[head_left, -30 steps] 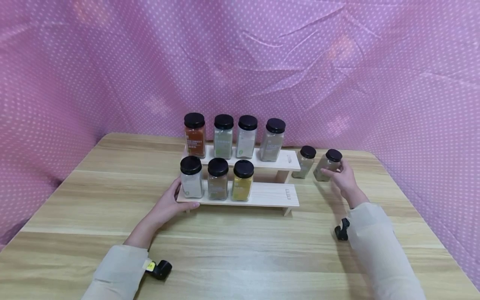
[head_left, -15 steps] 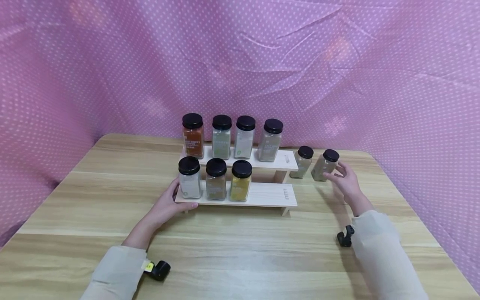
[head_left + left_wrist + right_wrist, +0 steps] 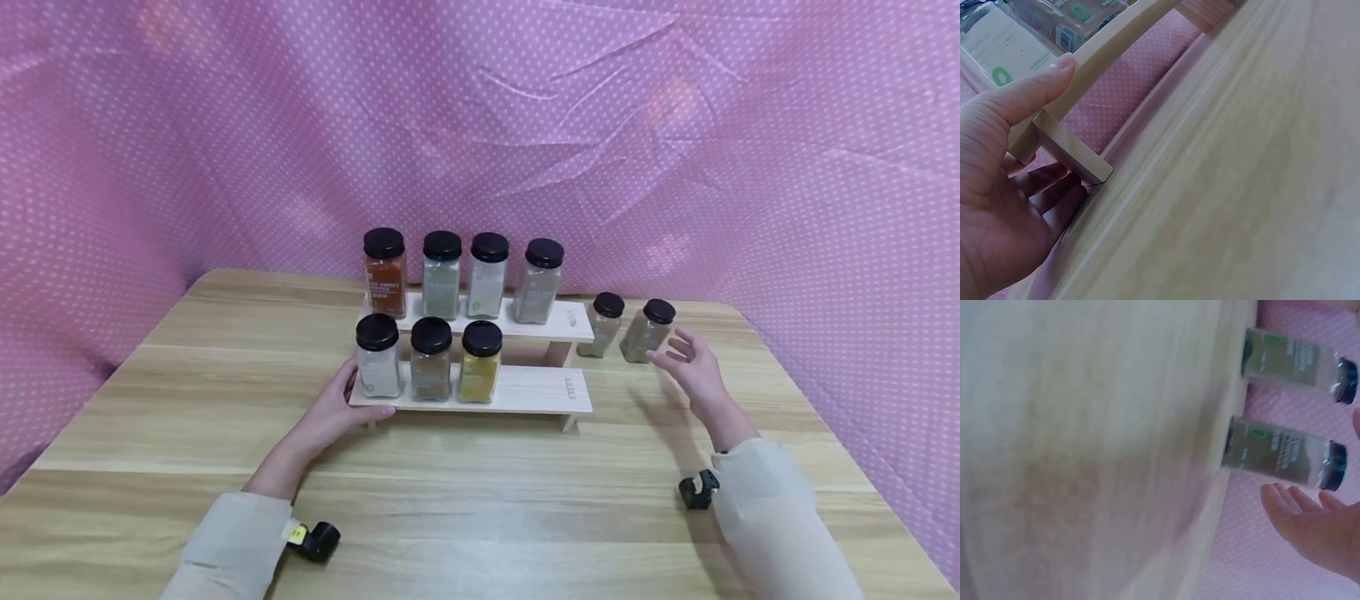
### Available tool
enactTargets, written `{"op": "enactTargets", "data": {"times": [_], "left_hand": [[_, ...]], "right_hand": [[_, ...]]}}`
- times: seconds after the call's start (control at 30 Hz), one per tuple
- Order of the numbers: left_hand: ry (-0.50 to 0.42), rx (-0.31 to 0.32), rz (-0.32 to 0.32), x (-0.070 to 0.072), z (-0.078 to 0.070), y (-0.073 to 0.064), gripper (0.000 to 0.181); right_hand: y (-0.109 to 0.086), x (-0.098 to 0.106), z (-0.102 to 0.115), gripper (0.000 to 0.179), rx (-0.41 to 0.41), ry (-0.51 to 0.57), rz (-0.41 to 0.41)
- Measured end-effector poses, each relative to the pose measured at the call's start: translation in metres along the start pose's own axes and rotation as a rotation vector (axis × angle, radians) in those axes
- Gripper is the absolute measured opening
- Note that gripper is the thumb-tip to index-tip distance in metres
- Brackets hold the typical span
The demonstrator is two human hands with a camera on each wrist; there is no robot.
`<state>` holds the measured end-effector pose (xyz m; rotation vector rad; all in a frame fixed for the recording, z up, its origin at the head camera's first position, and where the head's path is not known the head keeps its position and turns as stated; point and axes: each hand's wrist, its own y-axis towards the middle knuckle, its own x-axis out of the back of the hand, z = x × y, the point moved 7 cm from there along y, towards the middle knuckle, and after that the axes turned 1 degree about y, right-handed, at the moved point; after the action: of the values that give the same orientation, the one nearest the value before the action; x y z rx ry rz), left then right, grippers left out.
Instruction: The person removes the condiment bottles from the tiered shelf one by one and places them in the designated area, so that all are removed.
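My left hand (image 3: pixel 326 418) grips the left end of the front wooden shelf (image 3: pixel 532 388). In the left wrist view its thumb lies along the shelf's edge, and the fingers are curled beneath around the short leg (image 3: pixel 1075 150). Three black-lidded spice jars stand on this shelf: a white one (image 3: pixel 379 371), a brown one (image 3: pixel 431 375) and a yellow one (image 3: pixel 479 377). My right hand (image 3: pixel 697 373) hovers just right of a grey-brown spice jar (image 3: pixel 643 340), with fingers loosely bent and nothing held. The right wrist view shows a small gap between that jar (image 3: pixel 1275 452) and the fingertips.
Behind, a higher wooden shelf (image 3: pixel 567 320) carries several jars, among them a red one (image 3: pixel 386 285) and a pale green one (image 3: pixel 441 287). Another grey-brown jar (image 3: pixel 600 335) stands on the table (image 3: pixel 480 500) beside the rack. A pink dotted cloth (image 3: pixel 480 125) hangs behind.
My right hand has let go of the rightmost jar and drawn back slightly to the right. That jar stays upright on the table. The left hand keeps its hold on the shelf.
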<state>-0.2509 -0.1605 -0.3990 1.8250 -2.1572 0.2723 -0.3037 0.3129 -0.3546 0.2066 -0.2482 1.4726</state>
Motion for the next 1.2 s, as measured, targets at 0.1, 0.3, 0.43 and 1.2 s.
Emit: {"op": "enactTargets", "data": {"times": [0.1,0.3,0.43,1.2], "left_hand": [[-0.015,-0.024,0.002,0.001,-0.001,0.000,0.092],[-0.020,-0.039,-0.007,0.001,-0.002,-0.001,0.090],[-0.021,-0.037,-0.012,0.001,-0.002,-0.001,0.090],[-0.014,-0.034,0.001,0.001,-0.001,0.000,0.092]], "right_hand": [[-0.008,-0.006,0.009,0.082,0.030,-0.019,0.022],[-0.021,-0.016,0.019,0.077,0.064,0.004,0.028],[-0.027,-0.025,0.026,0.074,0.075,0.014,0.059],[-0.057,-0.083,0.060,0.055,0.214,0.199,0.210]]}}
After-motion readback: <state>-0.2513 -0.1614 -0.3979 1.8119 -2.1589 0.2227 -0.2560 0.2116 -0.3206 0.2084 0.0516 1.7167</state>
